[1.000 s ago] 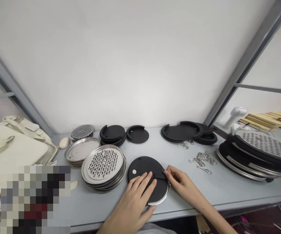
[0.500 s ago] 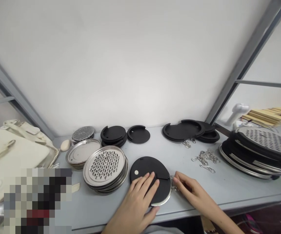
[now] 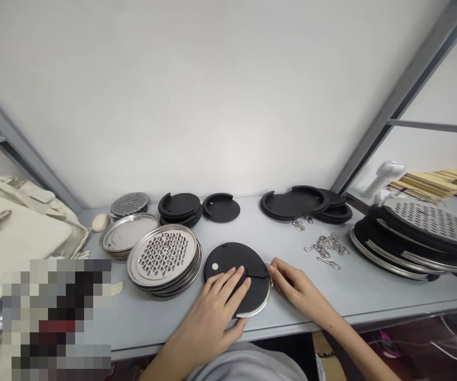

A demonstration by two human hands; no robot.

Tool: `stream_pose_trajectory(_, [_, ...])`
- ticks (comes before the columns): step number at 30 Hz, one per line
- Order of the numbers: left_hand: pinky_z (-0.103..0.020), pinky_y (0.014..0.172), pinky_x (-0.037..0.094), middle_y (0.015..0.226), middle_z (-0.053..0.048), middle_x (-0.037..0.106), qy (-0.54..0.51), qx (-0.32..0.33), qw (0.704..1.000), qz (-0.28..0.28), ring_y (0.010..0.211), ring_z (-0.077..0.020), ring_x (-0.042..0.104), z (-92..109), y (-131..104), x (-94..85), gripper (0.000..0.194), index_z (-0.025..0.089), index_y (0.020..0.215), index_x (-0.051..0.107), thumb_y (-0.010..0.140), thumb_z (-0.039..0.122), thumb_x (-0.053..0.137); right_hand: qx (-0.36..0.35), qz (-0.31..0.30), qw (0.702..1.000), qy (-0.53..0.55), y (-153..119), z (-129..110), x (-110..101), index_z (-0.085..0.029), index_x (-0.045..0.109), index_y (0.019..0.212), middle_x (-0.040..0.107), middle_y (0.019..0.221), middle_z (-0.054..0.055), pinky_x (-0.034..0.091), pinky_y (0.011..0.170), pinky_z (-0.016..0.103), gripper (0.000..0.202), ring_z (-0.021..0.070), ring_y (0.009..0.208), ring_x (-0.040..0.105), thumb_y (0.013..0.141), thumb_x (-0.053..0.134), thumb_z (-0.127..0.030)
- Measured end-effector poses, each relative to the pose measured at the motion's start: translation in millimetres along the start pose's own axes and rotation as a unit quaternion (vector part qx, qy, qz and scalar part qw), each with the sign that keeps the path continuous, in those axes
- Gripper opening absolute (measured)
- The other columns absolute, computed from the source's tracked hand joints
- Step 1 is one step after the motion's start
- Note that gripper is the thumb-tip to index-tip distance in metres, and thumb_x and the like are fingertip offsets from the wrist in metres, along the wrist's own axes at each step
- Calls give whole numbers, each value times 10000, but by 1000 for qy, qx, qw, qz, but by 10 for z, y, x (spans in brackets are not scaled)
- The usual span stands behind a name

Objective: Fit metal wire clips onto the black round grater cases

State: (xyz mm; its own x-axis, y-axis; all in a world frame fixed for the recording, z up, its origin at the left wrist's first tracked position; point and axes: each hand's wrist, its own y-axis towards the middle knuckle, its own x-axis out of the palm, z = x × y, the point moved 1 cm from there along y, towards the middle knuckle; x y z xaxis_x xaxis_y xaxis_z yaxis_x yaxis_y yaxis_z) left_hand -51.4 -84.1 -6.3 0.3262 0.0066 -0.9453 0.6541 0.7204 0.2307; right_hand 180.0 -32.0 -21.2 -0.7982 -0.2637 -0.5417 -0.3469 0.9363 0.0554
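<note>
A round black disc (image 3: pixel 242 254) with a slot, a small white dot and a silver rim along its near right edge lies on the grey table. My left hand (image 3: pixel 217 304) rests on it, palm down with the fingers stretched out. At the disc's right edge, my right hand (image 3: pixel 298 288) pinches a small wire clip (image 3: pixel 271 279) between thumb and forefinger. The fingertips partly hide the clip, so I cannot tell whether it passes through the disc. More wire clips (image 3: pixel 326 247) lie in a loose pile beyond my right hand.
Left of the disc are stacked metal grater discs (image 3: pixel 165 254) and plain metal discs (image 3: pixel 129 233). Black round holders (image 3: pixel 222 209) line the wall. A tall stack of black and silver discs (image 3: pixel 411 243) stands right. A cream bag (image 3: pixel 22 222) lies far left; the table's edge (image 3: pixel 292 330) runs in front.
The view has tilted a little, so everything sits higher and further left. My right fingertips have come closer to the disc's edge with the clip. My left hand stays on the disc.
</note>
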Motion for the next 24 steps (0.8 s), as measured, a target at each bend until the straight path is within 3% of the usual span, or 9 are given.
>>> stream_pose_trajectory(15, [-434,1108,307,1545,-63,199,17,-7,1000,-13,1400,-242,216,15,-12,0,596,190,1477,203,939,278,446,-22,-23,997,-77,77,-15,11,-215,337,676,357,579,-55,285,521,234,358,107,544,336,960,330,-433])
stream_pose_trajectory(24, [-440,1126,269,1555,-73,153,32,-5,999,-17,1419,-246,151,24,-9,19,589,172,1486,164,965,315,400,-35,-31,994,-100,38,-31,-10,-213,338,681,391,600,-47,315,555,242,360,107,550,386,976,309,-418])
